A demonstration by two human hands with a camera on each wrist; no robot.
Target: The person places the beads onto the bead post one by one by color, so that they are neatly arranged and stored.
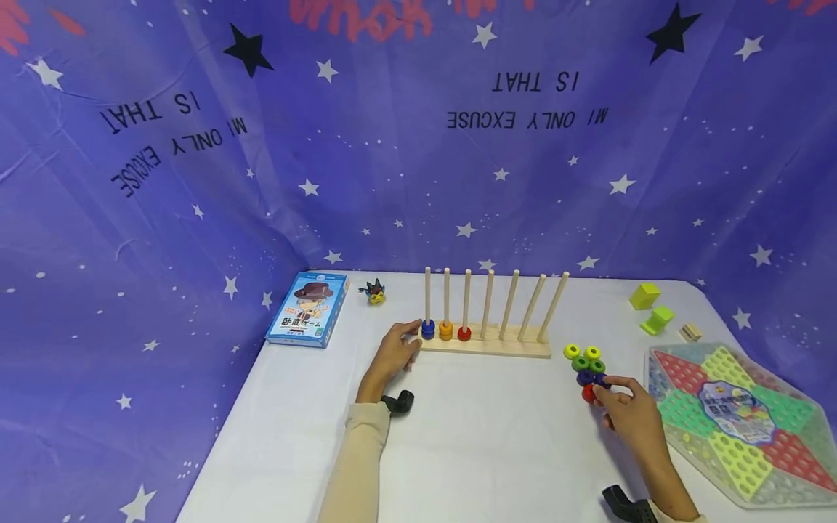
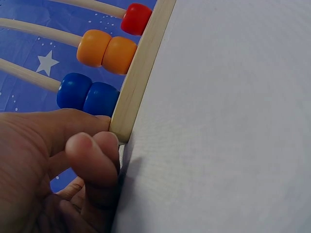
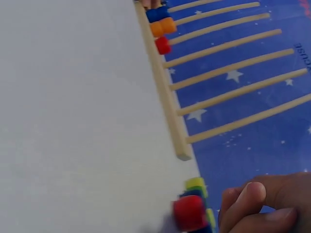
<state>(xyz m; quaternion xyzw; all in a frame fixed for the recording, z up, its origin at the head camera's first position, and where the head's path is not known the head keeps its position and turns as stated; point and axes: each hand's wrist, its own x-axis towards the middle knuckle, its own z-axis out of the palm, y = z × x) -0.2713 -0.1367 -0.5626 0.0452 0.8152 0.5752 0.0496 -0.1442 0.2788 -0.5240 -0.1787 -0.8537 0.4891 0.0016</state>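
From the middle of the white table (image 1: 484, 425), nearest at four o'clock, a black wrist piece (image 1: 621, 501); at eight, a beige sleeve (image 1: 356, 457). At three, a star-patterned game board (image 1: 739, 465), just right of the right hand (image 1: 634, 418). Right forefinger and thumb slightly apart beside a loose red bead (image 1: 588, 393); pinching or merely close, cannot tell. Around half past two, two purple-blue beads (image 1: 585, 377), one partly blocked by that hand; beyond, two green beads (image 1: 580, 364), then two yellow beads (image 1: 592, 353). At ten, left hand (image 1: 392, 352), fingertips gripping the left end of the peg stand (image 1: 484, 349), itself at twelve. On its seven pegs (image 1: 487, 301), from left: two blue beads (image 1: 428, 330), two orange beads (image 1: 446, 330), a single red bead (image 1: 464, 334). Farther, toward two, a striped wooden piece (image 1: 689, 333) and lime blocks (image 1: 645, 296); at ten, a blue box (image 1: 307, 309), contents hidden, and a small dark-and-yellow figure (image 1: 375, 292). Behind everything, purple star-print cloth (image 1: 405, 145).
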